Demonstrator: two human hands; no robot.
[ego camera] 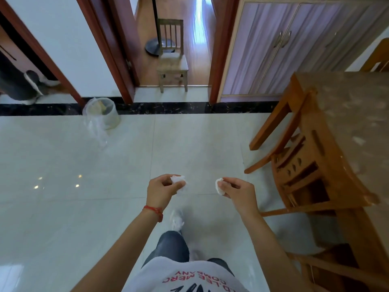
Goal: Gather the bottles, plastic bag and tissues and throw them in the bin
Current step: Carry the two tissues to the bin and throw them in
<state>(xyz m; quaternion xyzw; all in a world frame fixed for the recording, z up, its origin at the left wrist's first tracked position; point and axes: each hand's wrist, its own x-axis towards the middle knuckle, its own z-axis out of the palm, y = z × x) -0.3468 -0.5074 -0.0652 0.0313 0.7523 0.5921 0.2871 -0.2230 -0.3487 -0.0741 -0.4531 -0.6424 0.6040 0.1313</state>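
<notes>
My left hand (161,189) pinches a crumpled white tissue (179,181) in front of me, above the tiled floor. My right hand (235,189) pinches a second white tissue (219,186) at the same height, a short gap to the right. The bin (105,113), translucent and lined with a clear plastic bag, stands on the floor at the far left against the wall, well ahead of both hands. A clear plastic bag (96,131) hangs or lies against the bin's front. No bottles are in view.
A wooden table (345,127) with a chair (294,165) tucked under it fills the right side. A small wooden chair (172,62) stands in the doorway ahead. Another person's legs (21,83) show in the left doorway. A purple cabinet (284,45) is at the back right.
</notes>
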